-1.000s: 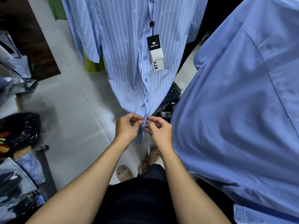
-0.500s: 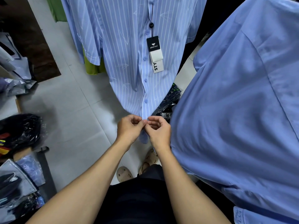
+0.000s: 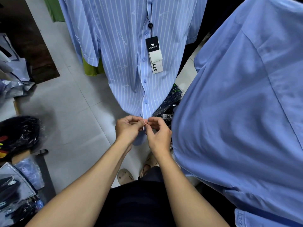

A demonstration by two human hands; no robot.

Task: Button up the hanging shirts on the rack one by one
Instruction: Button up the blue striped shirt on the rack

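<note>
A light blue short-sleeved shirt with thin white stripes (image 3: 121, 51) hangs facing the camera, its placket closed by blue buttons down to near the hem. A black hang tag (image 3: 152, 44) with paler cards behind dangles on a cord at the chest. Just beside it on the right hangs a plain blue shirt (image 3: 237, 112), back turned.

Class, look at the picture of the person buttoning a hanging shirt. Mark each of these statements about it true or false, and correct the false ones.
1. Both hands pinch the striped shirt at its bottom hem. True: left hand, right hand.
2. A black tag hangs on the shirt's front. True.
3. The striped shirt is red. False: it is light blue with white stripes.
4. The plain blue shirt hangs left of the striped one. False: it hangs on the right.
</note>
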